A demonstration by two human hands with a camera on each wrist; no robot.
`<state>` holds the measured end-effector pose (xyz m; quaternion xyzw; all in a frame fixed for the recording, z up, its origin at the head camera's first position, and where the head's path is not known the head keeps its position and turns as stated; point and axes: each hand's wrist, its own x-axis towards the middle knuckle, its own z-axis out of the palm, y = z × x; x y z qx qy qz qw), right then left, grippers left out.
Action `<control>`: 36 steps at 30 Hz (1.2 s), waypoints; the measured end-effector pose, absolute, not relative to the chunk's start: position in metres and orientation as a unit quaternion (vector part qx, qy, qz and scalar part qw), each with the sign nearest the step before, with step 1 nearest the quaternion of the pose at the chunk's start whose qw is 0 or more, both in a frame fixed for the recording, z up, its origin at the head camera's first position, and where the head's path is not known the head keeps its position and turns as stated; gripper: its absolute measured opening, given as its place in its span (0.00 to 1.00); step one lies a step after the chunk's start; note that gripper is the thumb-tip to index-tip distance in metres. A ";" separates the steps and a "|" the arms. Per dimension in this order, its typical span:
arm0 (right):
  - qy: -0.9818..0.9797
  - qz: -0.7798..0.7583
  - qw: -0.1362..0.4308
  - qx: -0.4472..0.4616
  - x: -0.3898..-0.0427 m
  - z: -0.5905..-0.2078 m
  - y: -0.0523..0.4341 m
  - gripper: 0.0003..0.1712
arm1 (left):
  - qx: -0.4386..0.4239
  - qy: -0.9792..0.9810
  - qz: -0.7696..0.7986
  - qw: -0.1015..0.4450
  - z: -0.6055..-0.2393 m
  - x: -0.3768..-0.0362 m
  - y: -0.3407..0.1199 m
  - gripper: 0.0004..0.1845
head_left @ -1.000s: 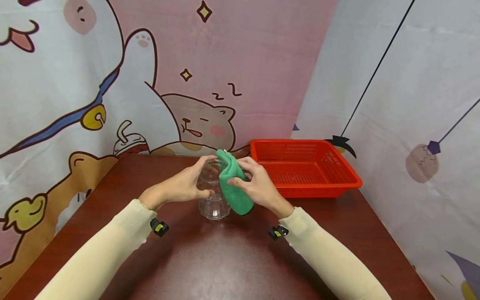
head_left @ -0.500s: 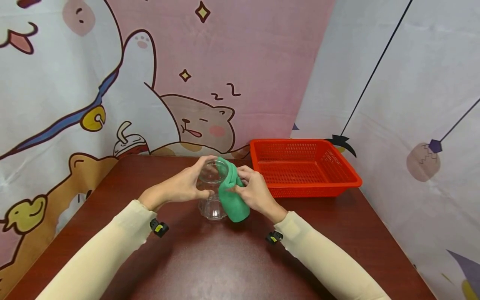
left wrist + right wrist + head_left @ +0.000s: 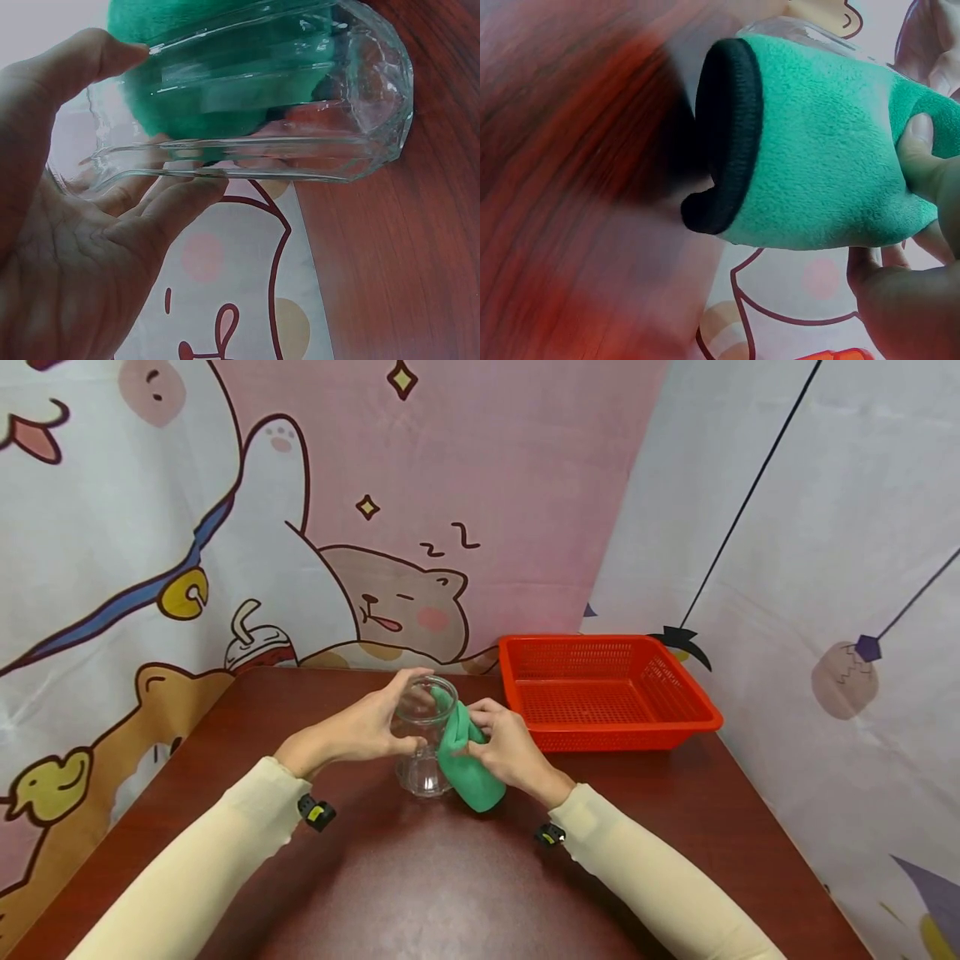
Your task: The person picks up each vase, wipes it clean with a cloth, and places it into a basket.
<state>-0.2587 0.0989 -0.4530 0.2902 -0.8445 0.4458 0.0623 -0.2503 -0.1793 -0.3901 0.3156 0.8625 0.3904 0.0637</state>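
Clear glass jar w/ green cloth

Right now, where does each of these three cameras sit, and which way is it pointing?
Head: worn on the head, looking forward and down at the table; both sleeves, left hand and right hand show.
Left wrist: looks along the palm at the glass jar; palm and fingers show.
Right wrist: looks at the green cloth; fingertips show.
Shared: jar and cloth appear in all three.

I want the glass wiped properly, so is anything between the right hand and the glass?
Yes. The green cloth lies between the right hand and the glass. The left hand grips the glass bare.
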 end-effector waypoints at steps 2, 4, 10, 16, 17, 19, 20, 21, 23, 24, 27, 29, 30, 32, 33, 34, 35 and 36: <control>-0.851 0.432 0.061 0.294 -0.259 -0.455 0.099 0.23 | 0.313 0.863 0.391 0.067 -0.391 -0.250 -0.180 0.55; -0.859 0.412 0.061 0.297 -0.259 -0.457 0.100 0.21 | 0.311 0.863 0.391 0.069 -0.392 -0.250 -0.180 0.55; -0.883 0.356 0.056 0.301 -0.257 -0.461 0.103 0.19 | 0.310 0.863 0.393 0.070 -0.394 -0.250 -0.180 0.55; -0.894 0.318 0.044 0.313 -0.256 -0.465 0.106 0.18 | 0.311 0.863 0.392 0.066 -0.394 -0.250 -0.180 0.55; -0.896 0.311 0.043 0.314 -0.256 -0.466 0.106 0.17 | 0.311 0.863 0.393 0.066 -0.394 -0.250 -0.179 0.55; -0.901 0.295 0.043 0.316 -0.257 -0.468 0.107 0.15 | 0.309 0.863 0.393 0.066 -0.393 -0.250 -0.179 0.56; -0.903 0.288 0.041 0.316 -0.257 -0.469 0.107 0.15 | 0.310 0.863 0.394 0.067 -0.393 -0.250 -0.179 0.56; -0.905 0.282 0.037 0.316 -0.257 -0.470 0.107 0.14 | 0.311 0.862 0.394 0.066 -0.393 -0.250 -0.179 0.56; -0.908 0.272 0.030 0.316 -0.258 -0.472 0.108 0.11 | 0.309 0.863 0.394 0.066 -0.393 -0.249 -0.179 0.56; -0.909 0.270 0.026 0.317 -0.258 -0.472 0.108 0.10 | 0.309 0.863 0.394 0.067 -0.393 -0.249 -0.179 0.56; -0.909 0.264 0.021 0.321 -0.258 -0.473 0.108 0.07 | 0.310 0.864 0.392 0.066 -0.393 -0.249 -0.179 0.56; -0.909 0.262 0.021 0.324 -0.258 -0.473 0.107 0.07 | 0.308 0.864 0.392 0.067 -0.392 -0.249 -0.179 0.56; -0.910 0.258 0.022 0.325 -0.258 -0.472 0.107 0.07 | 0.308 0.864 0.392 0.067 -0.392 -0.249 -0.179 0.56; -0.911 0.249 0.026 0.328 -0.258 -0.472 0.106 0.08 | 0.307 0.865 0.390 0.067 -0.391 -0.249 -0.179 0.56; -0.911 0.245 0.028 0.329 -0.258 -0.472 0.106 0.09 | 0.307 0.866 0.390 0.066 -0.391 -0.249 -0.179 0.56; -0.912 0.240 0.030 0.331 -0.258 -0.472 0.105 0.09 | 0.307 0.866 0.390 0.066 -0.390 -0.250 -0.179 0.56; -0.913 0.235 0.033 0.332 -0.258 -0.472 0.105 0.10 | 0.307 0.866 0.389 0.065 -0.390 -0.250 -0.179 0.56; -0.913 0.231 0.034 0.334 -0.258 -0.472 0.105 0.10 | 0.307 0.866 0.389 0.065 -0.391 -0.250 -0.179 0.56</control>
